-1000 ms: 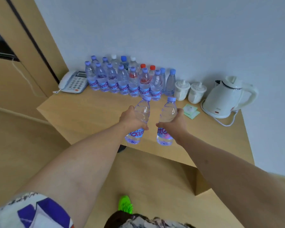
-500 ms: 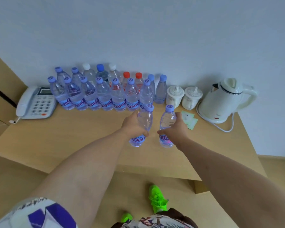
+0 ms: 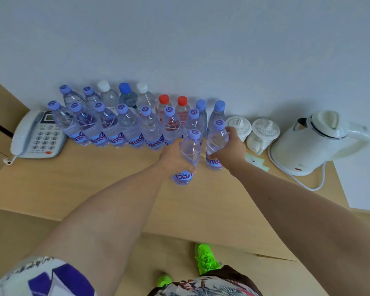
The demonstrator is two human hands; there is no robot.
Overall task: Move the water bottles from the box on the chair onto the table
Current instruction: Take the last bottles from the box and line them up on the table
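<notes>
The wooden bench (image 3: 73,184) carries a white kettle (image 3: 314,144) at far right and two rows of water bottles (image 3: 124,127) along the wall. The left hand (image 3: 173,157) wraps its fingers round one bottle (image 3: 188,159), near the rows. The right hand (image 3: 231,150) grips another bottle (image 3: 216,144), just beside it.

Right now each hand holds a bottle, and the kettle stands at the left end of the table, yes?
Not quite. Each hand does hold a bottle, left hand and right hand, but the head view shows the kettle at the right end of the table.
</notes>
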